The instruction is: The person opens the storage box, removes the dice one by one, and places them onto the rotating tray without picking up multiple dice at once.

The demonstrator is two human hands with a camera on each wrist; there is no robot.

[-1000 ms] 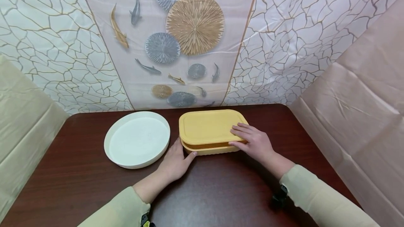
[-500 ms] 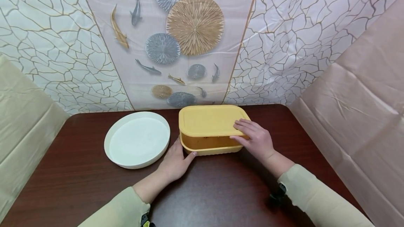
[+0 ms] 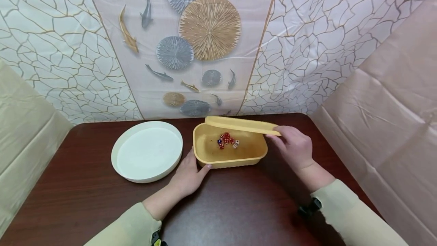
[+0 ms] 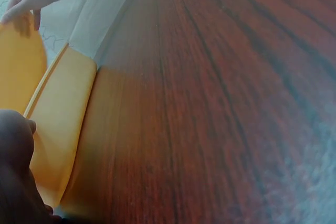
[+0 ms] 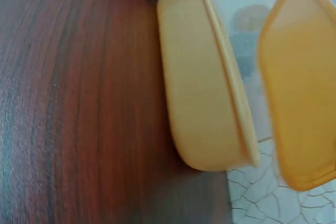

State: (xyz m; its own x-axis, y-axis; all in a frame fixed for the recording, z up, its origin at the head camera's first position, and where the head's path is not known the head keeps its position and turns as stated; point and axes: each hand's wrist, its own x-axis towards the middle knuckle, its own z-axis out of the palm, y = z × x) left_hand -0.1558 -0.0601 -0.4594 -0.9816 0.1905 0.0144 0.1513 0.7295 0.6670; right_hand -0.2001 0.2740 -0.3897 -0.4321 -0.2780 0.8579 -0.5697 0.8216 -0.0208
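A yellow rectangular box [image 3: 235,161] stands uncovered on the table, with several small dice [image 3: 226,138], red, white and blue, grouped on its floor. My left hand [image 3: 187,174] holds the box's near left corner, thumb along the front and fingers at the left side. My right hand [image 3: 294,146] pinches the right end of the matching yellow lid [image 3: 239,124]. Tilted up, the lid hangs over the back of the box, apart from it in the right wrist view, where the lid's inner face [image 5: 302,82] shows.
Just left of the box lies a round white tray [image 3: 147,155] with a low rim. The dark wooden table [image 3: 218,212] backs onto a patterned cloth wall [image 3: 293,48], and beige cloth [image 3: 385,113] hangs along the right side.
The right hand has lifted the lid off the box and drawn it back and rightward, tipping it up. The dice inside have come into sight. My left hand stays on the corner.
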